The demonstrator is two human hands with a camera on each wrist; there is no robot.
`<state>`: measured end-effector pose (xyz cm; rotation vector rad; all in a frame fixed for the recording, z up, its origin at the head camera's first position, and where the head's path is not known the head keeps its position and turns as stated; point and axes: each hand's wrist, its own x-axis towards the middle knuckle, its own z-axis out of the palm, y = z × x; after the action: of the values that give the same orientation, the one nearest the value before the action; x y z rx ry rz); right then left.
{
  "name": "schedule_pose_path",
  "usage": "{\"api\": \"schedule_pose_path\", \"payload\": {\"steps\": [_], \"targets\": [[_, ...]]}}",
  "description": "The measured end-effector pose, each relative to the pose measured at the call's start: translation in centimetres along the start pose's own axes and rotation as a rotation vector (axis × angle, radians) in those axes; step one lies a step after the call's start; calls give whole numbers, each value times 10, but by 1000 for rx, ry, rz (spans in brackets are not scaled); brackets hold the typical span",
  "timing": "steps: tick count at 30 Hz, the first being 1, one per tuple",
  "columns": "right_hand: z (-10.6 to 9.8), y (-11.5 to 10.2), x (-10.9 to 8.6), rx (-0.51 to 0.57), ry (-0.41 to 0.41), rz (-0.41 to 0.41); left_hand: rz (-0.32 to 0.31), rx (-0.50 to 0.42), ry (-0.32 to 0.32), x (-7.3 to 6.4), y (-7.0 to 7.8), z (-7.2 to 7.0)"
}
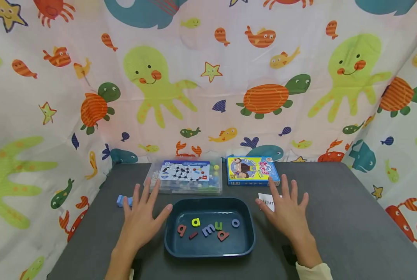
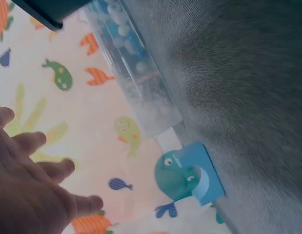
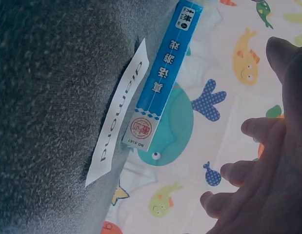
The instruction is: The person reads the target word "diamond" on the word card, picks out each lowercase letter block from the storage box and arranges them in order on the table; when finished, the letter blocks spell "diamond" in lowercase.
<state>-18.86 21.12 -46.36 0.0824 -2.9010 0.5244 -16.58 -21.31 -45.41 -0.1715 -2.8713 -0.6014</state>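
Left hand [image 1: 141, 219] and right hand [image 1: 288, 217] hover released, fingers spread, on either side of a dark blue tray [image 1: 212, 247] on the grey bench [image 1: 338, 221]. Coloured letter pieces [image 1: 208, 230] lie scattered inside the tray. Beside the left hand's fingers sits a blue block [image 1: 121, 201]; a paper slip [image 1: 266, 199] printed "diamond" lies partly behind the right hand. Farther back, a clear plastic case [image 1: 183, 188] and a blue-and-yellow box [image 1: 252, 172] lie next to each other, before a sea-animal curtain [image 1: 197, 44].
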Motion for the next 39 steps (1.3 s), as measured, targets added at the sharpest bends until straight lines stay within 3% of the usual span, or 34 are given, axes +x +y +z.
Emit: {"api": "schedule_pose_path", "payload": {"steps": [8,16,24,30,39], "targets": [[-2,7,2,40,-8,16,40,-75,-173,-37,12,-3],[-15,12,5,77,-14,42,38,-92,-326,-43,19,6],[-34,-6,7,216,-63,-6,38,-76,-367,-49,17,21],[-57,-26,17,370,-54,-85,2,-106,-386,-49,21,19],[-65,-60,28,528,-15,-206,-25,-133,-397,-47,20,19]]}}
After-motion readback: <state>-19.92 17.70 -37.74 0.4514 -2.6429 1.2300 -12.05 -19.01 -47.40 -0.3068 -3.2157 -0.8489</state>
